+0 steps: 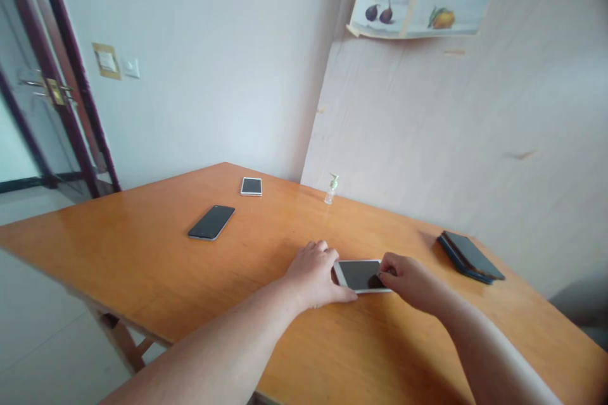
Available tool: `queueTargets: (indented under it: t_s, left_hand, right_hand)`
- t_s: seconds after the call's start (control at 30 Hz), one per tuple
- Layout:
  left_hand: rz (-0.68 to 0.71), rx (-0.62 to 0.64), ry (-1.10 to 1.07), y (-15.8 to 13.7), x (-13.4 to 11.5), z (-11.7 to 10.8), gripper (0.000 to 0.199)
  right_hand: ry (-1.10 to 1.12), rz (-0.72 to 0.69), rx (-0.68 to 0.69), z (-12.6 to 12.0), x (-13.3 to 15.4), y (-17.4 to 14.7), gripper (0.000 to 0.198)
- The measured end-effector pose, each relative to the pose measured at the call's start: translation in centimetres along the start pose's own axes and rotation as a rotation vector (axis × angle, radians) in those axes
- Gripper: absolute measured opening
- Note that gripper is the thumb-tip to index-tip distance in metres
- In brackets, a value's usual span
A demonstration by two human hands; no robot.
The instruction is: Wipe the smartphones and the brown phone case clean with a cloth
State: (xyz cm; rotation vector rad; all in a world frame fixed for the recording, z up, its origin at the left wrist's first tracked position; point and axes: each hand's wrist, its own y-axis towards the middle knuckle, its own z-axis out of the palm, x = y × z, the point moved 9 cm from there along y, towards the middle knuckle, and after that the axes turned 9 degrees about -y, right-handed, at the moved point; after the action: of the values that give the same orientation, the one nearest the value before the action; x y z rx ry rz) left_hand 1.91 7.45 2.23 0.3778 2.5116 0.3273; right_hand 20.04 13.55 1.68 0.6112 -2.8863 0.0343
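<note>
A white-framed phone (360, 274) with a dark screen lies face up on the wooden table. My left hand (315, 275) grips its left end, thumb along the near edge and fingers at the far corner. Over the right part of the screen, my right hand (401, 277) is closed in a pinch, its fingertips at the glass. Whatever may be between those fingertips is too small and hidden to make out. Part of the phone's right end is covered by my right hand.
A large black phone (211, 223) and a smaller white device (251, 186) lie further left on the table (142, 234). Near the wall stands a small clear pump bottle (331, 190). Stacked dark tablets or cases (470, 256) sit at the right.
</note>
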Motion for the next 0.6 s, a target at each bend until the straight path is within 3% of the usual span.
queueTargets:
  t_s: [0.1, 0.27, 0.5, 0.6]
  left_hand:
    - [0.004, -0.002, -0.008, 0.0, 0.0, -0.1, 0.064]
    - [-0.011, 0.015, -0.018, 0.0, 0.0, -0.1, 0.062]
    - [-0.010, 0.016, -0.017, 0.0, 0.0, -0.3, 0.059]
    - [-0.012, 0.013, -0.008, 0.0, -0.1, -0.4, 0.057]
  right_hand:
    - [-0.067, 0.047, -0.049, -0.6, -0.5, -0.2, 0.006]
    - [0.093, -0.106, 0.003, 0.1, 3.6, -1.0, 0.005]
    - [-0.004, 0.096, -0.118, -0.9, -0.4, 0.1, 0.008]
    - [0.023, 0.051, -0.136, -0.3, 1.6, -0.2, 0.009]
